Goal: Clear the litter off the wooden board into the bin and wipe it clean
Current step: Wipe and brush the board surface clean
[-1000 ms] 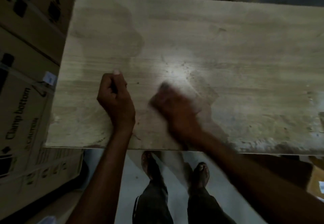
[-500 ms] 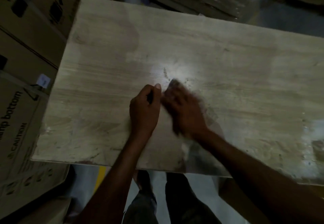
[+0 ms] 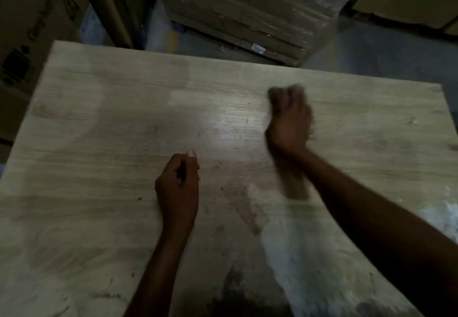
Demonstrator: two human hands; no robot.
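Now | left hand [image 3: 177,187] fisted on wooden board [image 3: 99,143] | right hand [image 3: 288,118] outstretched, blurred

One wooden board [image 3: 99,130], two hands, left hand [image 3: 177,190] and right hand [image 3: 288,123], one wrapped carton stack [image 3: 247,11]

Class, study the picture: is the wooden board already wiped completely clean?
No, a whitish smear and dark specks lie on the wooden board near its front edge.

The left hand [image 3: 177,187] rests on the flat pale wooden surface [image 3: 99,143], near its middle. The right hand [image 3: 288,121] is farther back and to the right. The 2 hands are apart. A brown cardboard box [image 3: 32,31] stands left of the surface. A plastic-wrapped stack of cartons [image 3: 247,7] stands behind it.
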